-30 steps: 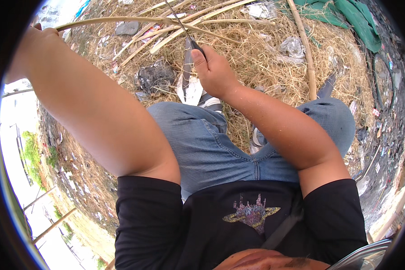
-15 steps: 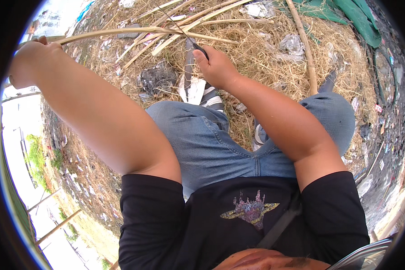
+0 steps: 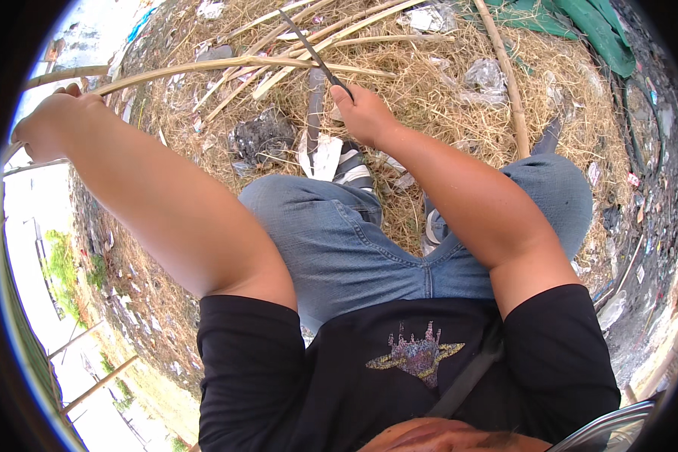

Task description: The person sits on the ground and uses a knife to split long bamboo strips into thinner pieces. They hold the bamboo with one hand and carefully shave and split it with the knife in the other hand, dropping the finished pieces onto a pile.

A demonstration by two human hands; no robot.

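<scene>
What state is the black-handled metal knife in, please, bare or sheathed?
Bare: its dark blade shows uncovered beyond the right hand.

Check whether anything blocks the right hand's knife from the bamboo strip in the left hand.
Nothing visible stands between them: the knife in the right hand crosses the bamboo strip held by the left hand in this view. Loose strips lie on the straw.
</scene>
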